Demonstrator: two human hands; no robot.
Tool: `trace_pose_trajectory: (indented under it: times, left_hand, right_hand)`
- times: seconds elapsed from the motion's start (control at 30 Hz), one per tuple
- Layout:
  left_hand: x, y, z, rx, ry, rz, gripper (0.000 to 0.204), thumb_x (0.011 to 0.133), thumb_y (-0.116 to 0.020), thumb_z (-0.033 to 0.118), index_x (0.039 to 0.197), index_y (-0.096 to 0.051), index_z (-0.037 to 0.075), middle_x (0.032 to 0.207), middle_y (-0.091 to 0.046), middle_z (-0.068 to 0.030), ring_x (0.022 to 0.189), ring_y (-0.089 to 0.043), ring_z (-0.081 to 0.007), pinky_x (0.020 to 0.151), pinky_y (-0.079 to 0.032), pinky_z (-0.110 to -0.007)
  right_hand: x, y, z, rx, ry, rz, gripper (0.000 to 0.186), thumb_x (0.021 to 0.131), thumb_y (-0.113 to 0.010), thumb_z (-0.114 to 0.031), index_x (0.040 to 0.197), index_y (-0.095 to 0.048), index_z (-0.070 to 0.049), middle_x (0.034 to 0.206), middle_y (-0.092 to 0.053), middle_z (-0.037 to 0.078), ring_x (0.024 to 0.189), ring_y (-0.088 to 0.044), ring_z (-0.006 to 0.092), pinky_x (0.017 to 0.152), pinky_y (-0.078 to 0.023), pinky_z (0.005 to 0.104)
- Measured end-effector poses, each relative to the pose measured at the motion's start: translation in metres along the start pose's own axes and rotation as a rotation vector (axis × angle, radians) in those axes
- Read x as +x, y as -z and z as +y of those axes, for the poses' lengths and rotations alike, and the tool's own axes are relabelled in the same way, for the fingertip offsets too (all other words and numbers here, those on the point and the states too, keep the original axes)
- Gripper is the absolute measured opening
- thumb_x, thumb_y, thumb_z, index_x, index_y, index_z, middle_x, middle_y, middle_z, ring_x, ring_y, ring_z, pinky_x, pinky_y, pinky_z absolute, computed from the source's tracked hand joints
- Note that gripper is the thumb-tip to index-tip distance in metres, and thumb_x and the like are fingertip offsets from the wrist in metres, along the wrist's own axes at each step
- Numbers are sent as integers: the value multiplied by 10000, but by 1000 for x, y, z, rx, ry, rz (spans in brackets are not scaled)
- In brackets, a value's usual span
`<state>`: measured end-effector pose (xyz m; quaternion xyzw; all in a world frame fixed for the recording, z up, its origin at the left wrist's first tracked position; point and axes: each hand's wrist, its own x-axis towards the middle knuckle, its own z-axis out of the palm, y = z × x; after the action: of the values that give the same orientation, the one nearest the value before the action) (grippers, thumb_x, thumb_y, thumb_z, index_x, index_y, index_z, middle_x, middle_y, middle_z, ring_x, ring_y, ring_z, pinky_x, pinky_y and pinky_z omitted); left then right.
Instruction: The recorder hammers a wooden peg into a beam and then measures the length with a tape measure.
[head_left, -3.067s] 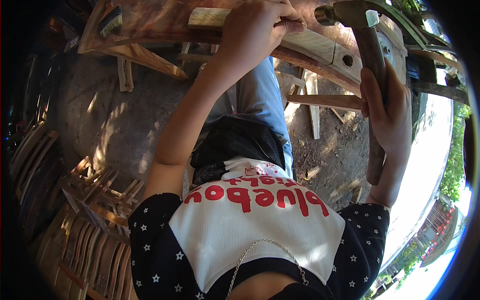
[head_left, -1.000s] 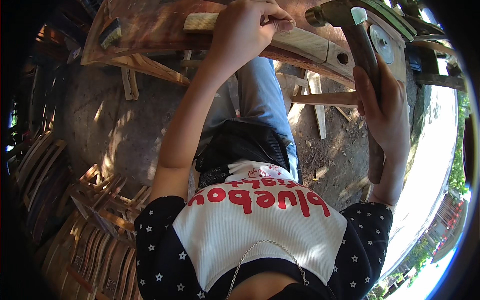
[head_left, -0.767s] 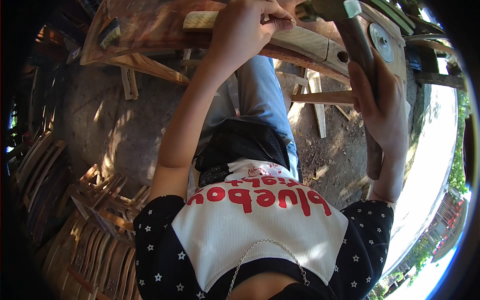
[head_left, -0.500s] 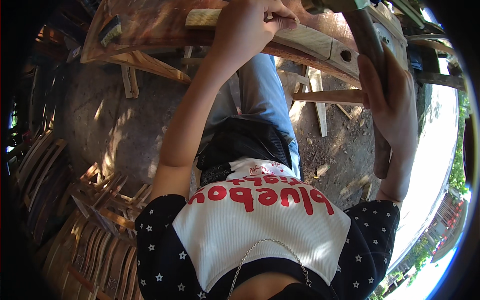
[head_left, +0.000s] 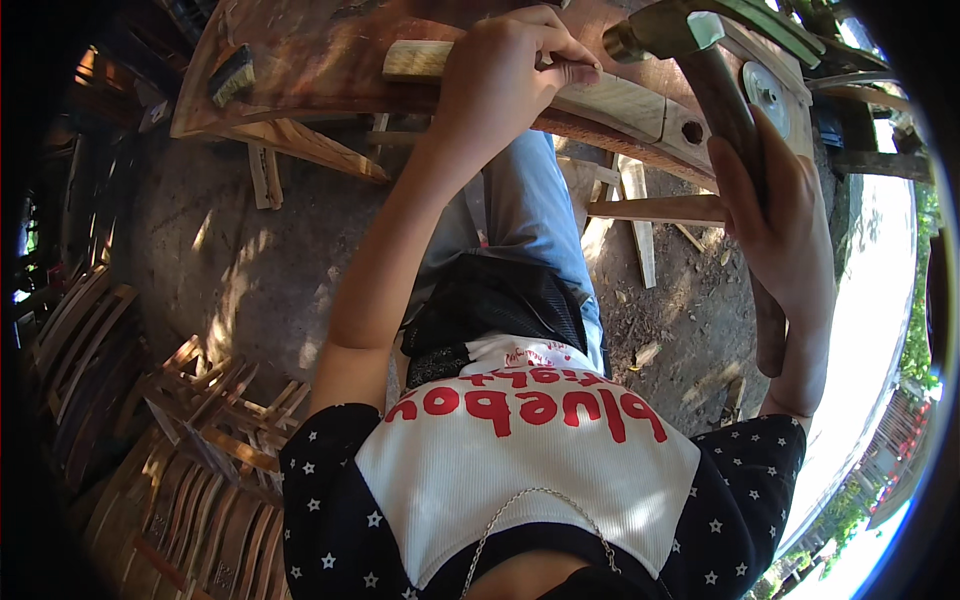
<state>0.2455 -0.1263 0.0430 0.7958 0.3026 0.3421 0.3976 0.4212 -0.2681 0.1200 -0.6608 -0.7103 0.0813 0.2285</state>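
- hammer (head_left: 733, 115): i have it at the upper right of my view, raised at the right end of the table (head_left: 330, 45), its head turned toward the left and its handle slanting down to the lower right.
- right hand (head_left: 785, 215): i read its grip as closed around the hammer's handle, thumb along the left side; the handle's end sticks out below, beside the wrist.
- left hand (head_left: 510, 70): i see it over the middle of the bar (head_left: 625, 108), thumb and fingers drawn together; i cannot tell from here whether it pinches anything or touches the wood.
- the hammer's head is just to the right of the left hand's fingertips, and i see a gap between them.
- the bar is pale and gently curved, and lies along the table's near edge; the left hand hides part of it, and i can make out a seam and a round hole (head_left: 692, 132) toward its right end.
- on the table i also see a brush (head_left: 232, 77) near the left end and a round metal disc (head_left: 766, 90) near the right end, just beside the handle.
- below, i have the wearer's jeans (head_left: 535, 195) by the table, the bare ground (head_left: 200, 270), and wooden frames (head_left: 215, 415) at the lower left.
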Motion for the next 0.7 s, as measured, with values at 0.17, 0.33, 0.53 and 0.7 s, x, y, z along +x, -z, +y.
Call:
trace_pose_trajectory:
  times: [0.17, 0.33, 0.53, 0.7]
  left_hand:
    - [1, -5, -6, 57, -89, 78, 113, 760, -711, -34, 871, -694, -30, 807, -643, -93, 760, -646, -253, 672, -484, -317]
    - [-4, 4, 15, 58, -100, 20, 131, 751, -718, -38, 879, -690, -36, 808, -642, -99, 767, -648, -259, 682, -486, -322]
    - [3, -5, -9, 15, -103, 107, 123, 760, -701, -64, 881, -681, -51, 820, -637, -116, 753, -642, -242, 671, -490, -305]
    - [3, -3, -4, -47, -21, 76, 112, 746, -697, -77, 855, -684, -52, 811, -629, -114, 723, -629, -222, 645, -479, -295]
  right_hand:
    - [0, -8, 5, -16, 50, -53, 202, 923, -600, -139, 831, -497, 7, 586, -508, 159, 511, -537, 331, 515, -383, 422]
    - [-1, -4, 0, -30, 35, 19, 188, 915, -606, -122, 841, -499, 14, 597, -516, 176, 537, -540, 357, 534, -394, 433]
    - [-6, -9, 9, -34, 45, 36, 183, 924, -600, -140, 872, -518, 15, 627, -531, 182, 551, -552, 358, 534, -394, 422]
    - [-10, -5, 13, 56, -100, -9, 185, 934, -592, -155, 904, -529, 16, 627, -532, 178, 534, -550, 344, 532, -400, 410]
